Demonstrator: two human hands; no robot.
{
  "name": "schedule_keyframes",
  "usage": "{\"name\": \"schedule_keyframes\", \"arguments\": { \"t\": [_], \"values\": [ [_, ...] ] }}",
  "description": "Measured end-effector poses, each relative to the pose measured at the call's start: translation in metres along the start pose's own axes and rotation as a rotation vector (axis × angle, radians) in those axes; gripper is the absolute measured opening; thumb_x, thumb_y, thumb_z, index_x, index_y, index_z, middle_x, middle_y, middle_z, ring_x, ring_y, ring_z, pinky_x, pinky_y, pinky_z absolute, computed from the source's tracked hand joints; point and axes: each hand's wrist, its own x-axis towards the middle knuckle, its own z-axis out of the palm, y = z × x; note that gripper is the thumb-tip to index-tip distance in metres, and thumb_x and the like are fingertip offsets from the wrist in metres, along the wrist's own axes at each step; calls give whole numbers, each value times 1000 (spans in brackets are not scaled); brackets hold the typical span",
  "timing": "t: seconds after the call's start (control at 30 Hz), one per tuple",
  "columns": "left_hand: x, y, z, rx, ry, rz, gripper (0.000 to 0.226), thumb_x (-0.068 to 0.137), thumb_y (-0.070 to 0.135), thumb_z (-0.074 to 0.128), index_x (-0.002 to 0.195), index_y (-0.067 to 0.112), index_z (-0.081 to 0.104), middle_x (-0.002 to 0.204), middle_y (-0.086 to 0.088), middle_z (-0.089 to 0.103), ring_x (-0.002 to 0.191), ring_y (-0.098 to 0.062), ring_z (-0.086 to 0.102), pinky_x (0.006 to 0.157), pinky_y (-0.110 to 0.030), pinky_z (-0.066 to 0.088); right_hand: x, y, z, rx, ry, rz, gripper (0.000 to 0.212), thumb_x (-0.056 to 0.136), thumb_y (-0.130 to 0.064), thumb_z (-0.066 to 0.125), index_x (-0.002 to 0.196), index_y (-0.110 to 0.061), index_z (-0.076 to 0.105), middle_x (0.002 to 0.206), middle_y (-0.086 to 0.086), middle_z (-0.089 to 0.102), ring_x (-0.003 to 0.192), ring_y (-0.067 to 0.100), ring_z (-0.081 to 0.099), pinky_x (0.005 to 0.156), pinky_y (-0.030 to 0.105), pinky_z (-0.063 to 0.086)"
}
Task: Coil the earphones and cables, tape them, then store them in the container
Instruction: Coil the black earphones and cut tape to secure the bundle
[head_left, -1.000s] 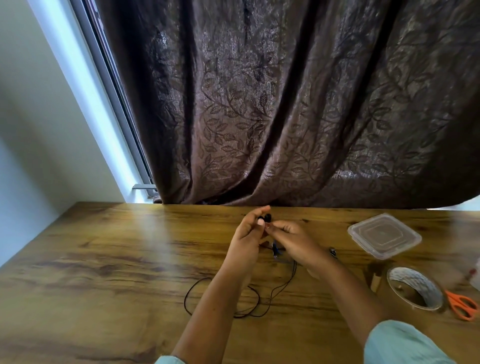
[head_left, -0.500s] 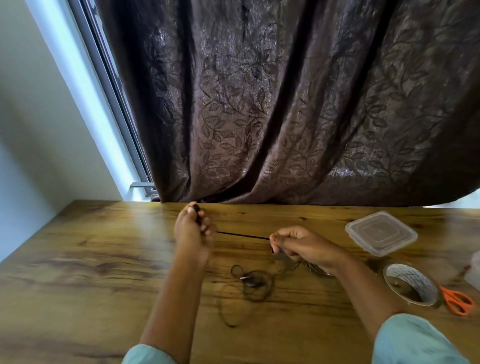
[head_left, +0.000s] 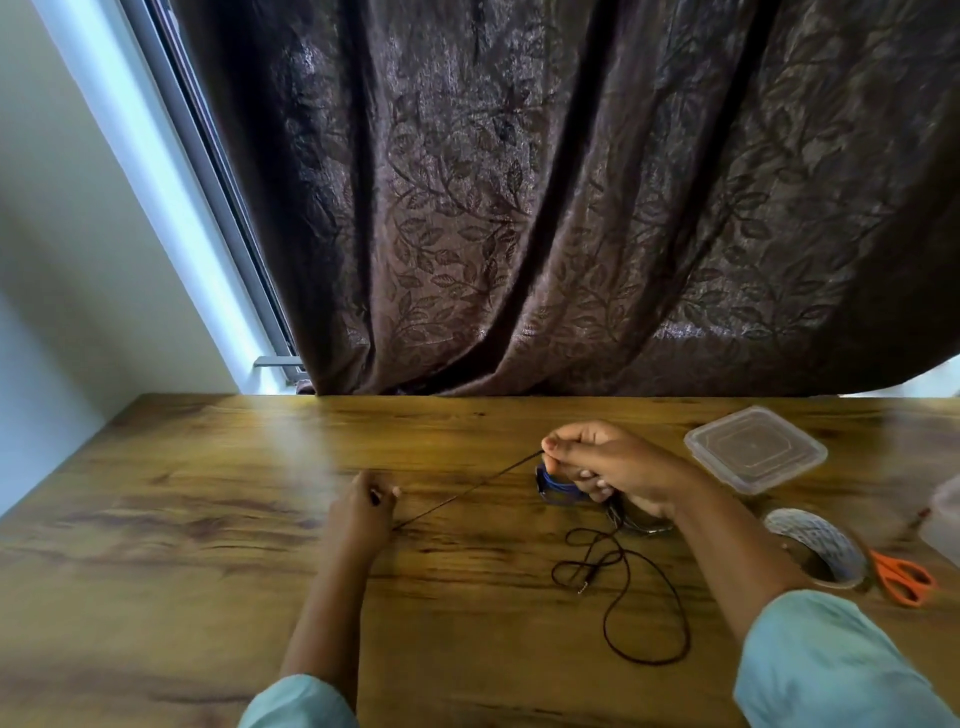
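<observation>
Left hand (head_left: 362, 512) and right hand (head_left: 610, 467) each pinched the earphone cable (head_left: 467, 491), taut between them; slack looped on worktop (head_left: 197, 519).

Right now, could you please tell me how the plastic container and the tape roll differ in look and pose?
The plastic container is clear and squarish with its lid on; the tape roll is a round pale ring, open through the middle. The plastic container lies farther back on the table; the tape roll sits nearer, beside the orange scissors. Both rest on the table's right side, untouched.
</observation>
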Motion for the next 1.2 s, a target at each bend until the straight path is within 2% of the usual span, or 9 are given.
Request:
{"name": "schedule_keyframes", "arguments": {
  "t": [0.13,0.3,0.4,0.6,0.7,0.77,0.87,1.03,1.2],
  "values": [
    [-10,-15,3,232,55,-10,23,94,39,48,104,19,50,105,-5,56,86,-23,55,69,-34,45,-6,0,-11,27,20,67,26,98,-29,47,83,-11,56,55,-8,35,44,2,25,40,14,20],
    [-27,6,9,501,-124,14,36,92,48,44,120,27,49,130,-10,43,120,-30,43,98,-42,39,-3,1,-1,-10,20,51,26,99,-31,45,83,-13,54,57,-8,31,47,4,22,41,16,17],
    [-39,45,1,413,-96,92,38,96,46,37,128,28,50,148,-11,28,133,-32,29,105,-45,29,1,-5,8,-95,-25,31,28,99,-33,45,78,-17,55,57,-10,32,45,3,24,41,15,19],
    [-64,130,-6,-503,-344,281,43,93,50,39,107,16,62,95,-1,66,84,-11,60,73,-26,51,5,-19,26,-204,27,-64,29,100,-27,44,89,-10,65,69,-1,59,60,6,49,58,23,38],
    [-67,131,-6,-371,-180,370,41,91,48,49,83,11,66,64,4,60,57,-6,51,49,-12,38,2,-22,21,-231,-8,-69,27,99,-20,42,91,-12,67,70,-5,67,62,5,53,62,20,40],
    [-61,123,-9,-371,-107,396,42,86,49,56,70,12,65,57,0,59,51,-7,47,46,-15,36,-4,-25,15,-267,-53,-19,27,100,-26,44,80,-17,61,48,-20,56,44,-6,48,46,7,35],
    [-50,109,-18,-357,0,352,35,82,45,63,59,19,58,53,7,52,49,-7,44,47,-20,36,-9,-22,5,-249,-82,20,28,99,-32,46,78,-18,57,51,-12,42,37,1,35,39,13,26],
    [-27,65,-43,-391,227,143,39,81,46,66,66,11,59,52,5,49,53,-13,44,53,-27,33,-13,-12,-18,-127,-23,49,26,99,-31,45,79,-19,56,57,-9,33,45,5,23,42,18,17],
    [-28,56,-42,-59,86,127,14,86,38,63,84,25,64,85,0,67,79,-18,58,66,-29,41,-5,-14,-6,-84,-19,23,24,99,-31,45,83,-17,56,58,-9,33,47,5,21,40,18,16]
  ]
}}
